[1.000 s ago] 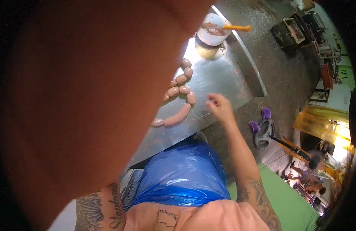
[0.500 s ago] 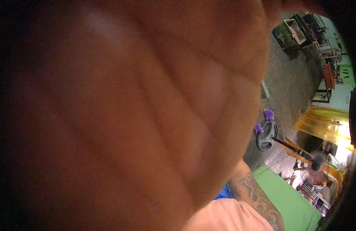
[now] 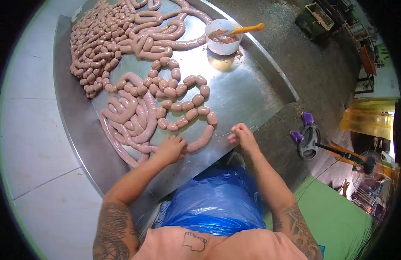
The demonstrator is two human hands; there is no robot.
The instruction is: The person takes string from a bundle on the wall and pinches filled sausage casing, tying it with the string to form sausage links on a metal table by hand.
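My left hand (image 3: 172, 149) is closed around an unlinked stretch of sausage (image 3: 201, 140) near the table's front edge. Pinched in my right hand (image 3: 241, 135) is a thin, pale string (image 3: 222, 135), which runs to the end of that stretch, where the tied links begin. From there a chain of short links (image 3: 192, 114) loops back across the steel table (image 3: 239, 93). Left of the chain, a coil of long, untied sausage (image 3: 131, 117) lies heaped. Behind it spreads a large pile of small links (image 3: 98, 43).
A white bowl (image 3: 223, 45) with meat mixture and an orange-handled utensil (image 3: 248, 28) stands at the back right. The table has a raised metal rim (image 3: 270, 65). On the floor to the right is a standing fan (image 3: 365, 167), with purple items (image 3: 307, 118) by its base.
A palm that filled most of the view has gone. The table, sausages and both hands now show, with the left on sausage and the right on string.
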